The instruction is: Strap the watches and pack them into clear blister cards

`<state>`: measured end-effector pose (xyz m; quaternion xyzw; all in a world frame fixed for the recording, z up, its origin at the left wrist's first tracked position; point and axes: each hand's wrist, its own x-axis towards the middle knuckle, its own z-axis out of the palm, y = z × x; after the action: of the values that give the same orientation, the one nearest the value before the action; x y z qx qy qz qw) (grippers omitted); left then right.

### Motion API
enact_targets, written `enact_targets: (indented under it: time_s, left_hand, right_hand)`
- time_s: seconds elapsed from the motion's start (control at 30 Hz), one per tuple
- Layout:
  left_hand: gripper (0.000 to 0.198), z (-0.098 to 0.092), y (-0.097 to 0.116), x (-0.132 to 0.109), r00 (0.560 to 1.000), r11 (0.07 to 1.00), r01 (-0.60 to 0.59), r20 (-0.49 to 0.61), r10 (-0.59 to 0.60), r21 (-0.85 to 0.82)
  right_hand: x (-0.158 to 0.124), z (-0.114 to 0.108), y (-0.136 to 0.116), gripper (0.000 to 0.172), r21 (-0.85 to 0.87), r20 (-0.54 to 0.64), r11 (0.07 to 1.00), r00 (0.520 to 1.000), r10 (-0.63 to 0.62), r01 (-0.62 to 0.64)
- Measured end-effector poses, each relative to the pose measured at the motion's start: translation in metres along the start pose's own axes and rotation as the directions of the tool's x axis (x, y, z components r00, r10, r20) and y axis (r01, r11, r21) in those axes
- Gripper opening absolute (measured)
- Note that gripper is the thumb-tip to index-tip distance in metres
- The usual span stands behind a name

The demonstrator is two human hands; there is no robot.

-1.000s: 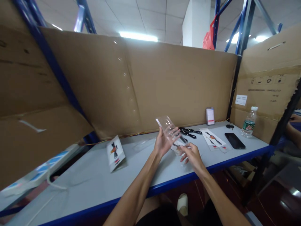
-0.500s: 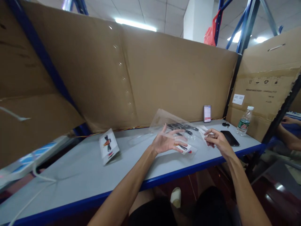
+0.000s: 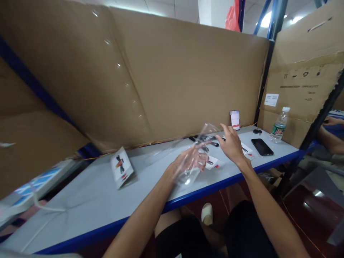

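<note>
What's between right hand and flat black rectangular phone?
Head view: at least one white printed card, partly hidden by the right hand, lies between that hand and the black rectangular phone.

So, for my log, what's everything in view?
Table: one, grey, lower centre
Cardboard: several, brown, around table
Folded card: one, white, table's left
Plastic: count unclear, clear, above table
Tools: several, black, table's back
Flat cards: at least two, white, centre
Phones: two, black and lit, right
Keys: one set, dark, right
Bottle: one, clear, right
Bag: one, red, top right
Slipper: one, pale, floor
Co-worker's arm: one, far right
Legs: two, below
Left hand: one, amid plastic
Right hand: one, near tools
</note>
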<state>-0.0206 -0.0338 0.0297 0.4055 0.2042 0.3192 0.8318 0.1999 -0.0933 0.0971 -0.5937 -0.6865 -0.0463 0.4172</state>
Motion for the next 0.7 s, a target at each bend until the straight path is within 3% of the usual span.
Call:
enact_targets:
  time_s: [0.07, 0.13, 0.2, 0.3, 0.53, 0.7]
  left_hand:
    - [0.065, -0.011, 0.012, 0.001, 0.966, 0.965, -0.255, -0.051, 0.252, -0.056]
    - [0.064, -0.023, 0.023, 0.001, 0.869, 0.869, -0.481, -0.193, 0.456, -0.113]
    - [0.059, -0.034, 0.03, -0.002, 0.777, 0.788, -0.601, -0.332, 0.535, -0.136]
    - [0.053, -0.047, 0.034, -0.005, 0.729, 0.746, -0.646, -0.418, 0.541, -0.162]
    - [0.063, -0.059, 0.034, -0.007, 0.651, 0.653, -0.726, -0.521, 0.552, -0.215]
    - [0.063, -0.061, 0.03, 0.0, 0.679, 0.716, -0.679, -0.511, 0.527, -0.163]
  right_hand:
    - [-0.012, 0.004, 0.001, 0.042, -0.082, 0.066, 0.995, 0.996, 0.057, -0.051]
    - [-0.03, 0.013, 0.003, 0.045, -0.174, 0.266, 0.983, 0.959, 0.098, -0.052]
    - [-0.047, 0.026, 0.003, 0.051, -0.248, 0.458, 0.969, 0.883, 0.101, 0.018]
    - [-0.064, 0.046, 0.0, 0.056, -0.302, 0.549, 0.95, 0.829, 0.104, 0.081]
    - [-0.062, 0.054, -0.004, 0.042, -0.368, 0.515, 0.926, 0.847, 0.131, 0.08]
    - [-0.028, 0.067, 0.0, 0.034, -0.353, 0.468, 0.932, 0.878, 0.105, 0.077]
